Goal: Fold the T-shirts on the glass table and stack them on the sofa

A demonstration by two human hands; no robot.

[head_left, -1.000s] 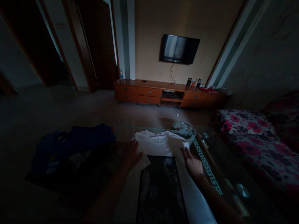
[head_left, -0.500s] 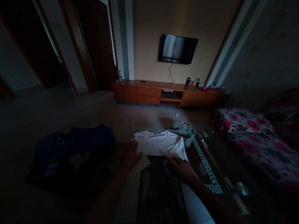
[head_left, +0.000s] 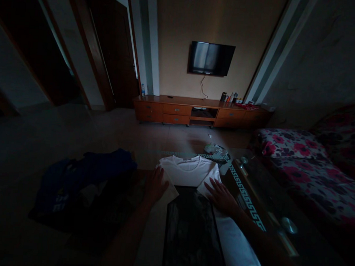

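A white T-shirt [head_left: 183, 172] with a large dark print [head_left: 190, 231] lies spread on a glass-topped table, its neckline away from me. Both sleeves are turned inward over the front. My left hand [head_left: 157, 186] rests on the left sleeve and side, fingers stretched out. Across the shirt, my right hand [head_left: 221, 195] lies flat on the right sleeve with its fingers spread. Neither hand grips the cloth. The lower end of the shirt runs out of view toward me in dim light.
To the left is a heap of blue and dark clothes [head_left: 86, 175]. The glass table [head_left: 246, 198] has a patterned border. Beyond its far edge sits a bag-lined bin [head_left: 215, 150]. A flowered sofa [head_left: 296, 165] stands on the right, a wooden TV cabinet [head_left: 179, 113] ahead.
My right hand has brought the right sleeve inward over the shirt front, and its fingers now lie spread flat on it. The left hand has stayed nearly still.
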